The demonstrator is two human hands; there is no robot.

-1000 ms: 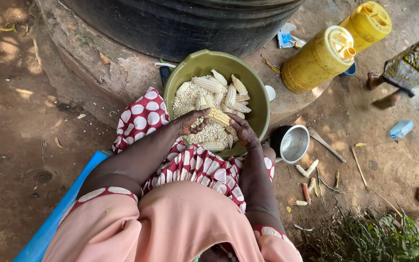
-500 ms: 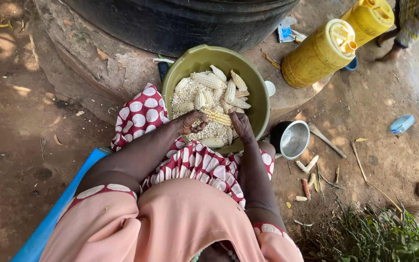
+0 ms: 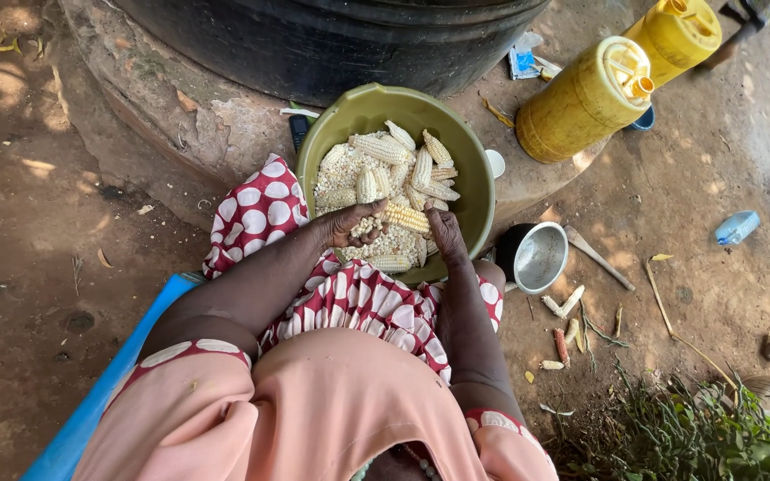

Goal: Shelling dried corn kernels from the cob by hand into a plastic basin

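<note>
— What lies closest to the camera?

— The person's pink top and a red cloth with white dots spread over the lap, with a blue seat edge at the left.

— And the hands?

— Both meet over the near side of an olive-green basin. The left hand is curled around one end of a maize cob, fingers closed on it. The right hand sits at the cob's other end, fingers bent against it; how tightly it grips cannot be told.

— Where is the cob exactly?

— Held crosswise between the two hands, just above the loose kernels and the other pale cobs piled in the basin.

— What is beside the basin?

— To the right, on the dirt ground, a small metal cup, a wooden stick and a few stripped cobs. Green weeds grow further right.

— And beyond?

— Two yellow jerrycans stand on a raised concrete rim, next to a large black tank. A small plastic bottle lies well apart at the right.
</note>
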